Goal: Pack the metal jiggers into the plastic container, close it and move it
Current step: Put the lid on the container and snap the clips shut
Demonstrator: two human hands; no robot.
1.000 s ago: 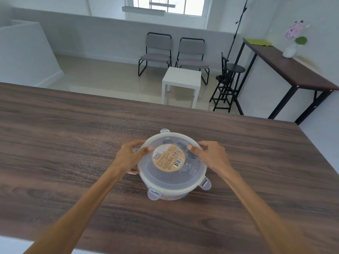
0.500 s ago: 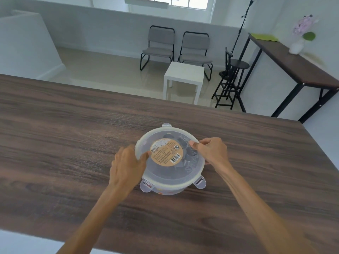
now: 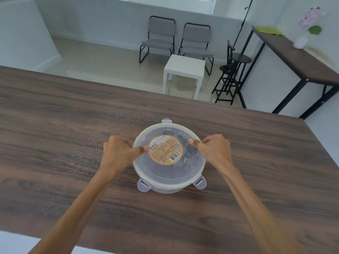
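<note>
Lid-seating stage, seen from my head camera. The plastic container (image 3: 167,177) sits on the wooden table (image 3: 55,143), slightly nearer my edge than the far one, with its translucent lid (image 3: 165,167) laid on top; dark shapes under the lid, presumably the metal jiggers (image 3: 190,151), are too blurred through the plastic to count. My left hand (image 3: 117,153) is curled at the left rim, thumb pressed flat on the lid beside the round paper label (image 3: 166,150). My right hand (image 3: 214,150) mirrors it at the right rim, thumb on top and fingers bent over the edge.

Compared with half a second ago, both thumbs have moved further onto the lid and the left hand has shifted from the near-left clip up to the side. Three clips (image 3: 144,184) stick outward, so I judge them unlatched; the two under my hands are hidden. Packing looks finished; pressing down, latching and moving remain.
</note>
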